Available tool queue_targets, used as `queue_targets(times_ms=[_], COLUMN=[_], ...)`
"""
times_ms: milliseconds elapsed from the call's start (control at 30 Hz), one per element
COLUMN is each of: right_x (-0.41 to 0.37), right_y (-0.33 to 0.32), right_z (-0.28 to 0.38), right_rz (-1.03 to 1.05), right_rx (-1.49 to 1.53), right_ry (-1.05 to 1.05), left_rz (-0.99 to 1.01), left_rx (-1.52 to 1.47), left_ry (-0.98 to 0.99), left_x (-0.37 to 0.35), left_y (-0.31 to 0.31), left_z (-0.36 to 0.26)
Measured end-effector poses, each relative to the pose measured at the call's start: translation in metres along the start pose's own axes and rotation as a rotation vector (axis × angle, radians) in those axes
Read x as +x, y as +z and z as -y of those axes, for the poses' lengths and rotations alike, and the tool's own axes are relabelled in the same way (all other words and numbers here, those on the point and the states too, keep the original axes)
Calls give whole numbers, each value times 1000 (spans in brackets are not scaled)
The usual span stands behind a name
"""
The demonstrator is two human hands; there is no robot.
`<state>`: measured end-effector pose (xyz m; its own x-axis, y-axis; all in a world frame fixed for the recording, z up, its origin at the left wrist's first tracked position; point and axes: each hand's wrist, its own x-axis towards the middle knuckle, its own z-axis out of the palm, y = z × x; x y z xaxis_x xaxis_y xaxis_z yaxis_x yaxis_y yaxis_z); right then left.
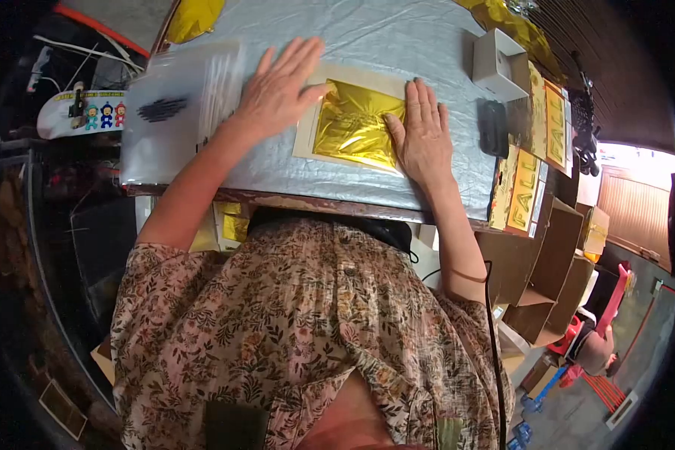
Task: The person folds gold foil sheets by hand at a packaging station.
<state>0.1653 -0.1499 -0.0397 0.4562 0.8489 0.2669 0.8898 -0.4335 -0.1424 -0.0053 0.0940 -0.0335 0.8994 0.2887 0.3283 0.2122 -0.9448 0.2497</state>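
A folded sheet of shiny gold foil (356, 126) lies on a pale rectangular card (304, 139) in the middle of the silver-covered table (277, 169). My right hand (426, 142) rests flat along the foil's right edge, its thumb on the foil and its fingers stretched forward. On the other side, my left hand (279, 90) is spread open beside the card, with the thumb tip at the foil's upper left corner. Clear plastic bags (169, 146) are stacked to the left, under or next to my left wrist. Neither hand grips anything.
At the table's right stand a small white box (495, 64), a black case-like object (493, 127) and packs printed "FALL" (523, 196). More gold foil (193, 19) lies back left. Cardboard boxes (536, 270) and another person (594, 349) are at right.
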Motion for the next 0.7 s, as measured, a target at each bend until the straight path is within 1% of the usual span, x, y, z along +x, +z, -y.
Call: queue_targets(times_ms=[33, 100, 133, 200, 333, 400, 433, 500, 533, 633, 700], right_x=[-2, 0, 0, 0, 0, 7, 14, 16, 13, 11, 10], right_y=[0, -2, -2, -3, -8, -12, -9, 1, 9, 9, 8], right_z=[1, 1, 1, 1, 3, 11, 17, 30, 33, 30, 30], right_rz=[7, 0, 5, 11, 28, 70, 75, -27, 2, -20, -12], right_rx=[1, 12, 13, 33, 23, -84, -80, 27, 128, 104, 109], right_ry=[5, 6, 5, 12, 3, 82, 81, -21, -31, -84, -83], left_rz=[8, 152, 154, 252, 241, 189, 194, 166, 176, 198, 170], left_rx=[-5, -101, -104, 5, 26, 63, 62, 47, 41, -3, 56], left_ry=[0, 150, 146, 277, 275, 294, 289, 289, 286, 279, 302], left_x=[4, 20, 24, 29, 26, 27, 30, 26, 25, 29, 26], left_y=[0, 4, 8, 15, 24, 26, 25, 28, 29, 29, 29], left_z=[-8, -27, -31, -33, -32, -29, -27, -28, -28, -25, -26])
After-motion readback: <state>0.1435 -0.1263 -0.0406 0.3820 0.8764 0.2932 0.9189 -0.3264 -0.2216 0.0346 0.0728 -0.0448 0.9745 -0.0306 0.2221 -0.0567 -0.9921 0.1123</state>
